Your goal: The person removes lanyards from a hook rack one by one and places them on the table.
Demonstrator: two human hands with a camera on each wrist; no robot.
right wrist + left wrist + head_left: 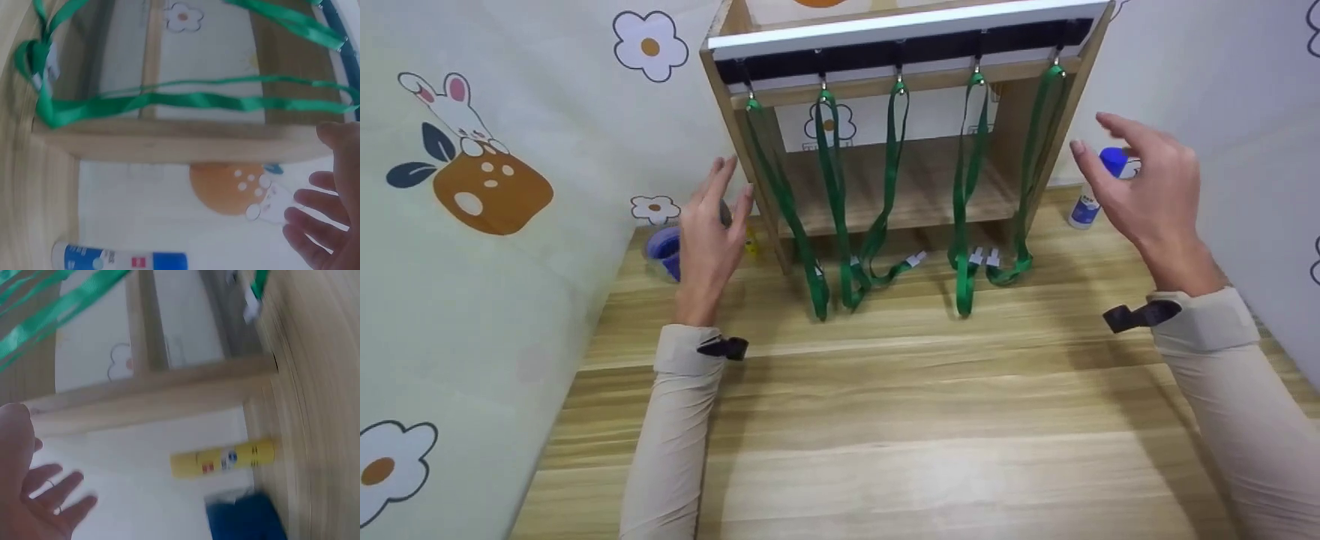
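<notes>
A small wooden shelf [885, 180] stands against the wall. Green lanyards [891, 161] hang by metal clips from hooks on the dark strip [907, 51] along its front top. Beside the shelf's left side is my left hand [711, 225], fingers loosely extended, holding nothing. My right hand [1159, 176] is off the shelf's right side with thumb and fingers spread apart, also empty. In the right wrist view the right hand [332, 208] appears near the shelf's side panel [185, 140]; whether it touches cannot be told. The left wrist view shows the left hand [42, 484] near the other side panel [152, 394].
A glue stick with a blue cap [1086, 206] stands right of the shelf, partly behind the right hand. To the left are a blue cup-like container [664, 247] and a yellow tube [225, 458]. Wood-grain tabletop [885, 420] extends in front; patterned walls flank both sides.
</notes>
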